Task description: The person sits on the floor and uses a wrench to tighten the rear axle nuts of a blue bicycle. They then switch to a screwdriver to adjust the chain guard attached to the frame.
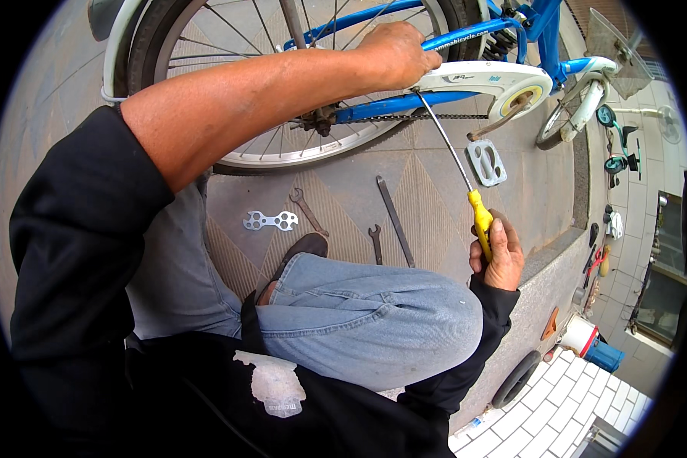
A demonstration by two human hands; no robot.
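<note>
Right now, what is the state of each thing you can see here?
Left hand: resting on the white chain guard.
Right hand: shut on the yellow screwdriver, tip up at the guard.
Bicycle chain: on, partly covered.
Wrenches: lying flat on the pavement.
Pedal: hanging low.

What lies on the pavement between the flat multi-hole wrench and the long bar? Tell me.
In the head view, between the flat multi-hole wrench and the long bar lie two small spanners: a rusty one and a shorter dark one.
</note>
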